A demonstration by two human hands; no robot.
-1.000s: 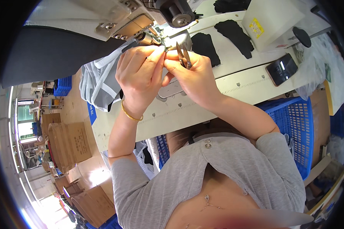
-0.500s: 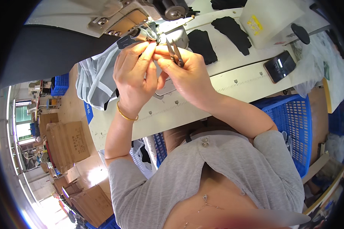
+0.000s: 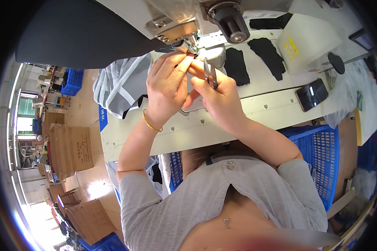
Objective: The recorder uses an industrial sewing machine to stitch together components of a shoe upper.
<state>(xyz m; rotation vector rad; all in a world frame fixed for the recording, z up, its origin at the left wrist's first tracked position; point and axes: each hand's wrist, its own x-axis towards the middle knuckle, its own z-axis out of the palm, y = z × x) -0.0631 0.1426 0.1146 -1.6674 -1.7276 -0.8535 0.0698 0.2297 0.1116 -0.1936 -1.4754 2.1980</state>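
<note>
A person seated at a long pale counter (image 3: 255, 115) with a printed ruler strip works right under the head of a grey industrial sewing machine (image 3: 176, 25), which fills the picture at twelve o'clock. Both hands meet at the needle area. The left hand (image 3: 167, 90), wearing a thin gold bangle at the wrist, has its fingertips pinched together on something too small to make out, probably a thread end. The right hand (image 3: 220, 98), touching the left at about one o'clock from it, is closed around a pair of small metal thread snips (image 3: 209, 74) whose blades point up toward the needle. Compared with a second ago, the hands have risen closer to the presser foot and the snips stand more upright, which suggests, as a judgement, that threading or trimming at the needle is under way. At nine o'clock from the hands a grey and white striped fabric (image 3: 121, 85) hangs over the counter edge. At two o'clock lie two black cut fabric pieces (image 3: 268, 56), a cream box-shaped machine control unit (image 3: 308, 42) and a dark smartphone (image 3: 312, 94). A blue plastic crate (image 3: 318, 154) stands at four o'clock.
</note>
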